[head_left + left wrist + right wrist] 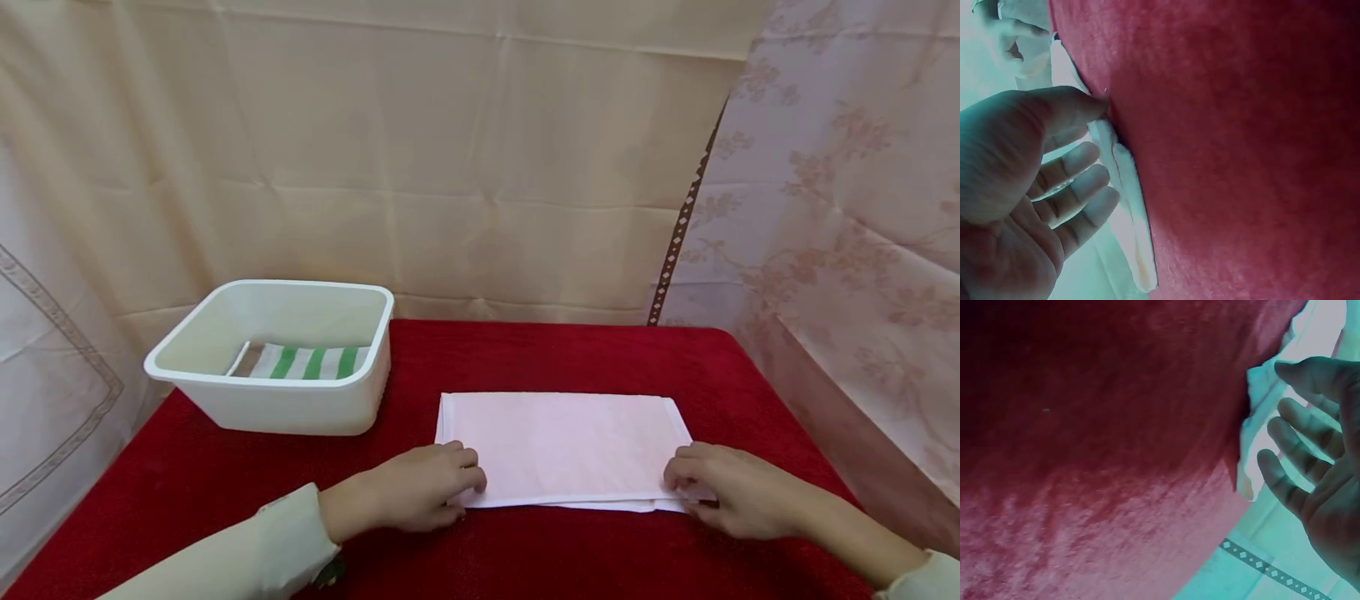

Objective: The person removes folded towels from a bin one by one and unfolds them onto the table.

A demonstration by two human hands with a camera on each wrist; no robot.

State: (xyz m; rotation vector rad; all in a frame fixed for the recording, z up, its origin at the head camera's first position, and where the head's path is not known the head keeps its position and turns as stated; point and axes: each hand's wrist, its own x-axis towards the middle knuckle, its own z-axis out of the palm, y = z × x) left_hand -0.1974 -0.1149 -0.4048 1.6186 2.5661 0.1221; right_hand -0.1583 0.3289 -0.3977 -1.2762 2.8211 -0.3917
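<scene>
A folded pale pink towel lies on a red-covered table, I note from my remote post, right of the middle, between the table's right edge and a white tub standing by the far left corner. The left hand pinches the towel's near left corner, its other fingers loosely spread; the right hand pinches the near right corner in similar fashion. How firmly either holds, I cannot tell. Inside the tub rests a striped cloth; a beige curtain hangs beyond the table's far edge.

The towel's near edge is my worry: toward its right end, a lower layer pokes out past the upper one. Fingertips catching only the top layer could, I judge, let the lower slip and leave the fold crooked. One hand rising ahead of the other might twist the towel or make its middle sag. A sideways pull could ruck the underside, should the table's fuzzy cover drag on it.
</scene>
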